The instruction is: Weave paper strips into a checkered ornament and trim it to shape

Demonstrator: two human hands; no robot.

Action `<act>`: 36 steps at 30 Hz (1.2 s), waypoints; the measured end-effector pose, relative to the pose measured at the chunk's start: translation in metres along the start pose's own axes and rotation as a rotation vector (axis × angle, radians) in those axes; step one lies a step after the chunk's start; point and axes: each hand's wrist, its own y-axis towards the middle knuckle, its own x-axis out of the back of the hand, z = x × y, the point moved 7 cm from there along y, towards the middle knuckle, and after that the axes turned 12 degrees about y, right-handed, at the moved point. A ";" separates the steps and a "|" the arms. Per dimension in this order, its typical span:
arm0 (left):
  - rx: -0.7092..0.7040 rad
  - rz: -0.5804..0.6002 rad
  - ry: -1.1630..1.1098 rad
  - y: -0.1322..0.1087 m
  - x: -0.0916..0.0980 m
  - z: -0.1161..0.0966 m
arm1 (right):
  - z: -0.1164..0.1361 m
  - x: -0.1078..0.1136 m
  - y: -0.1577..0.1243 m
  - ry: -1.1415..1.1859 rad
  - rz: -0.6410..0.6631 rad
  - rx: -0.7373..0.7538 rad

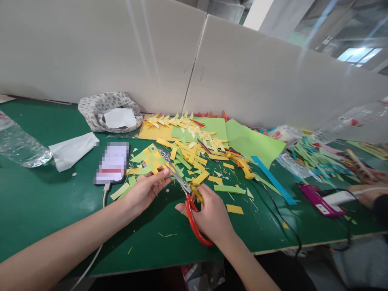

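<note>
My left hand [144, 190] pinches a woven yellow-and-green paper piece [151, 157] with a round dark eye near its top, perhaps a fish. In my right hand [210, 208] are scissors [183, 185] with red handles, my fingers around the grips. Their blades point away from me and to the left, reaching the right edge of the woven piece. Whether the blades touch the paper I cannot tell. Yellow and green paper strips [194, 155] lie scattered beyond and beside my hands. A folded yellow strip [200, 178] is just above my right hand.
A phone [113, 163] on a white cable lies to the left, near a water bottle [22, 139] and a patterned pouch [109, 107]. Right of my hands are a yellow-handled corded tool [242, 163], a blue strip [274, 180], a purple power strip [317, 200] and another person's hand [374, 176].
</note>
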 end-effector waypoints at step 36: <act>-0.023 0.034 0.098 -0.007 -0.009 -0.001 | -0.001 0.001 -0.001 -0.044 -0.079 0.053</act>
